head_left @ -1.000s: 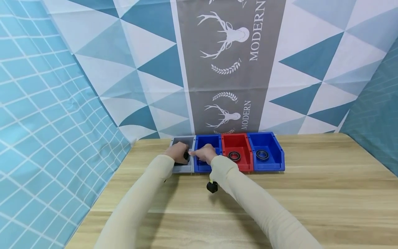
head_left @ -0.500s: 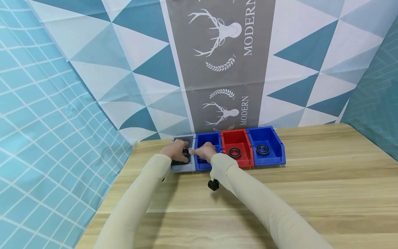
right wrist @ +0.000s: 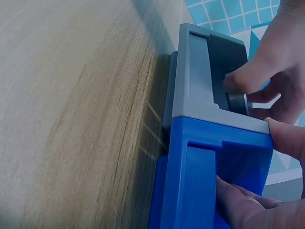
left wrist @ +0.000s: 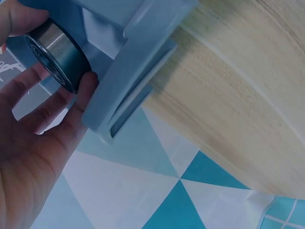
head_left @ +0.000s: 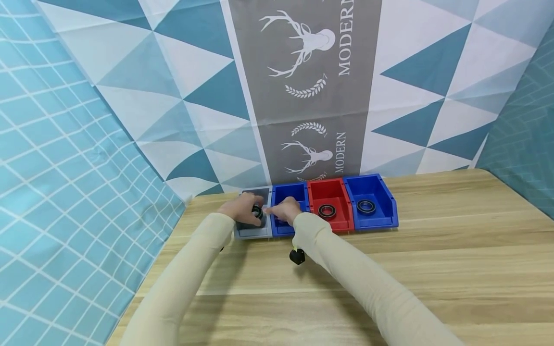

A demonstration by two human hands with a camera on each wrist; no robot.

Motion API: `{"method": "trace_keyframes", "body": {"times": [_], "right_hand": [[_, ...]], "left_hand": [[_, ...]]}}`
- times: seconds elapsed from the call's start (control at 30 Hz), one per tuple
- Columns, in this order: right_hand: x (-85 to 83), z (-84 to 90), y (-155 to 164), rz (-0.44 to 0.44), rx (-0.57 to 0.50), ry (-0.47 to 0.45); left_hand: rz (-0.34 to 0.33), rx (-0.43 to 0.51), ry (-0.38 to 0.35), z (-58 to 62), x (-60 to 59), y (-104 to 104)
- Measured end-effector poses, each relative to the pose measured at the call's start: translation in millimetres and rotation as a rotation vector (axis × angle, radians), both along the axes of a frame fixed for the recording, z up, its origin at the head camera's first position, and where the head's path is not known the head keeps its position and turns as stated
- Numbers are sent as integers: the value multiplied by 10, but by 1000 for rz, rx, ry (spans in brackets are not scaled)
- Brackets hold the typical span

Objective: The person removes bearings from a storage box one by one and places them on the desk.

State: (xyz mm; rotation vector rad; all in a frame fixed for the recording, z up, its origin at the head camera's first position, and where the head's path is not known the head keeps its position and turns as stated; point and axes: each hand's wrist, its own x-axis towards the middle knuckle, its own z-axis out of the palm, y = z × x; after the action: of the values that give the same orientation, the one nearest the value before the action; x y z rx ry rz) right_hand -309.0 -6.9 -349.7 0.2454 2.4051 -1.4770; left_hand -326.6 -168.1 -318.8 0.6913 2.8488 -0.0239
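Note:
My left hand [head_left: 247, 208] pinches a black and steel bearing [head_left: 258, 212] between thumb and fingers, just above the open grey bin [head_left: 252, 231] at the left end of a row of bins. In the left wrist view the bearing [left wrist: 57, 44] sits at my fingertips [left wrist: 88, 81], beside the grey bin's wall [left wrist: 128, 71]. My right hand [head_left: 281, 211] grips the left rim of the neighbouring blue bin [head_left: 291, 192]. The right wrist view shows one finger [right wrist: 286, 137] along that rim and others curled inside the blue bin [right wrist: 200, 176], with the bearing [right wrist: 237, 102] over the grey bin [right wrist: 200, 76].
A red bin [head_left: 331, 191] holds a bearing [head_left: 326, 210], and the blue bin at the right end [head_left: 383, 214] holds another [head_left: 365, 206]. All the bins stand at the back of a wooden table [head_left: 433, 269], against a patterned cloth backdrop. A small black device [head_left: 296, 257] hangs under my right wrist.
The view has shifted slightly. My left hand has edged a little to the left with the bearing, which shows more plainly now. My right hand stays on the blue bin.

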Motion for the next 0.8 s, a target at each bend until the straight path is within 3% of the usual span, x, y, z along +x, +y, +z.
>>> {"method": "trace_keyframes", "body": {"times": [0.4,0.8], "right_hand": [[-18,4,-26,3,-24,-3],[-29,-28,-21,0,-6,4]], "left_hand": [[-58,29,49,62,140,-42],[-74,34,114,69,314,-12]]}}
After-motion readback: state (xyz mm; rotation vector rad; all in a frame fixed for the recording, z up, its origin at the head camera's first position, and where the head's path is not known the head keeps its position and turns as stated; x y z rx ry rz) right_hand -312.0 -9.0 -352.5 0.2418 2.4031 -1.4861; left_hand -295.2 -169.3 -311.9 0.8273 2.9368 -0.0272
